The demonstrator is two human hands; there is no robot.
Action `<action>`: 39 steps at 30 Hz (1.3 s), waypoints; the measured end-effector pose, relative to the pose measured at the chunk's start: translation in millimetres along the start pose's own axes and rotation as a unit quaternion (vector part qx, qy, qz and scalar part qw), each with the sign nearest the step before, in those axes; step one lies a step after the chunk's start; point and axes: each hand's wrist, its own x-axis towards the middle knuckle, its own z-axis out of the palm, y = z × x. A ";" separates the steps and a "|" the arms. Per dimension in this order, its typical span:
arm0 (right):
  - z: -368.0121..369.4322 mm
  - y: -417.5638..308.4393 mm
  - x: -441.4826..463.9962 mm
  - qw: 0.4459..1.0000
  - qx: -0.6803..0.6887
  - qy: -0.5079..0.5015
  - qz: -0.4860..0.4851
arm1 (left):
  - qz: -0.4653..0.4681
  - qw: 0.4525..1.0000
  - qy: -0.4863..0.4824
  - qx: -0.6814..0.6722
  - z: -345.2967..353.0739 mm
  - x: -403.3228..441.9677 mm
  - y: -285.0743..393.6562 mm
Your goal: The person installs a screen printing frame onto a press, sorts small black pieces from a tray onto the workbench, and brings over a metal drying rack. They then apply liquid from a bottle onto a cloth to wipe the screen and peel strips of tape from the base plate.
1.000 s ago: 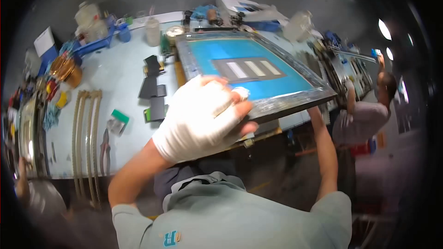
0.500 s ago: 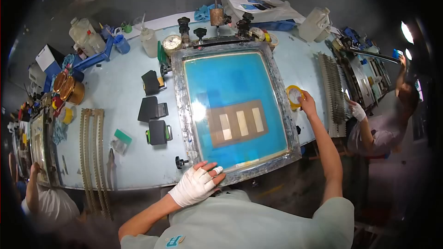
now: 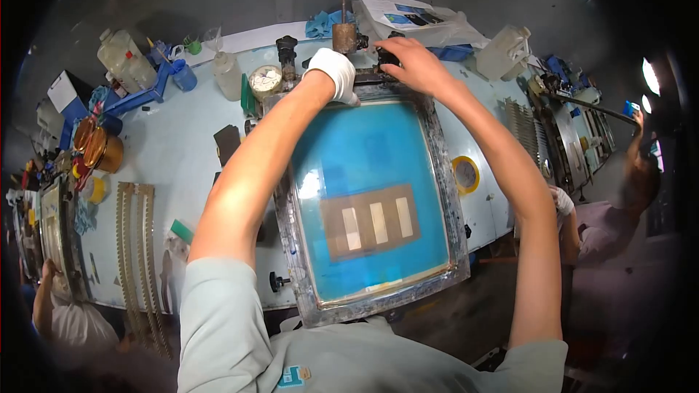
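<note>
A screen-printing frame (image 3: 459,247) with blue mesh lies in front of me, with a brown panel and three pale bars showing in its near half. My left hand (image 3: 333,76), in a white covering, is at the frame's far edge; most of its fingers are hidden behind the hand. My bare right hand (image 3: 416,65) is at the far right clamp, its thumb and fingers apart beside a black knob (image 3: 394,36). Whether it touches the knob is unclear. Between the hands stands a rusty cylindrical weight (image 3: 344,38) on a rod.
A yellow tape roll (image 3: 465,175) lies right of the frame. Toothed strips (image 3: 136,247), copper-coloured cans (image 3: 102,149) and a blue tray (image 3: 145,94) are at left. Plastic jugs (image 3: 504,52) stand at the back. Co-workers are at both sides, one in a pale shirt (image 3: 593,233).
Both hands have moved to the far clamps: the left from the frame's near edge, the right from the tape roll, which it has let go on the table.
</note>
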 end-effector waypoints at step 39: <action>-7.3 10.9 61.5 0.939 -0.185 -0.257 0.136 | -0.050 0.997 0.011 -0.060 29.4 9.5 -3.2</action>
